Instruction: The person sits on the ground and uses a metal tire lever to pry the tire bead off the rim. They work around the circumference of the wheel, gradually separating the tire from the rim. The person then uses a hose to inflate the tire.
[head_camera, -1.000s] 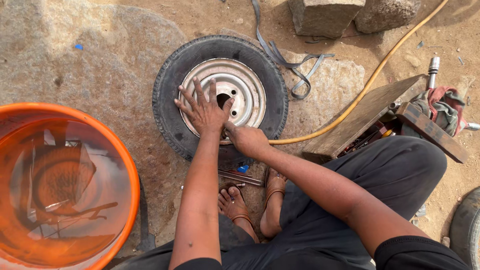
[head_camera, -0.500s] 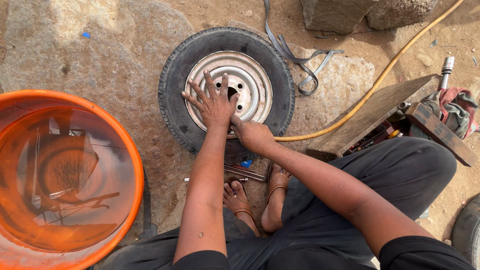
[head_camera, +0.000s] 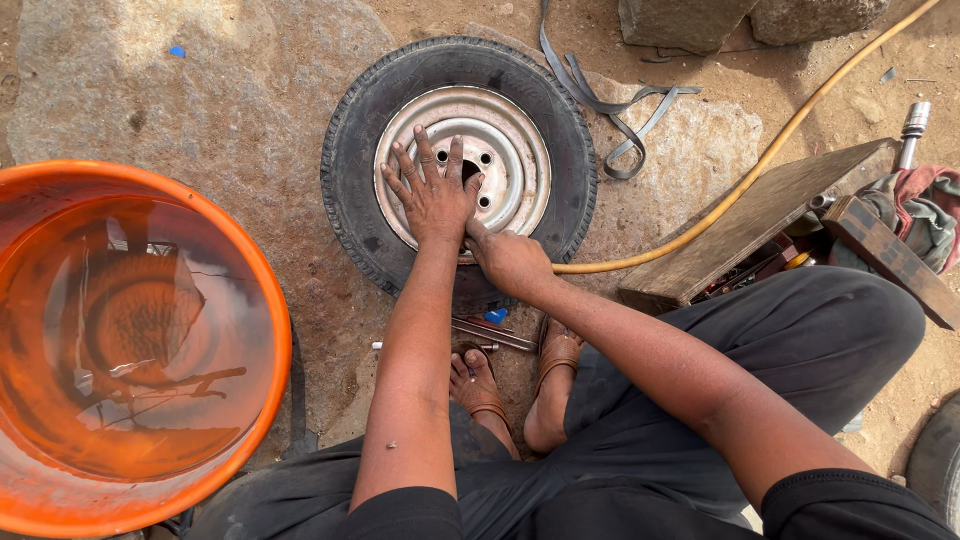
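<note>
A small black tyre on a silver steel rim lies flat on the stony ground in front of me. My left hand presses flat on the rim with fingers spread. My right hand is closed at the near edge of the rim, next to the left wrist; what it grips is hidden. A yellow hose runs from the tyre's right side toward the upper right.
A large orange tub of water stands at the left. Metal tools lie by my sandalled feet. A wooden box with tools and a rag sits right. Rubber strips and stones lie beyond the tyre.
The view has shifted slightly, so the tyre sits a little further right in the frame. My hands keep the same positions on the rim.
</note>
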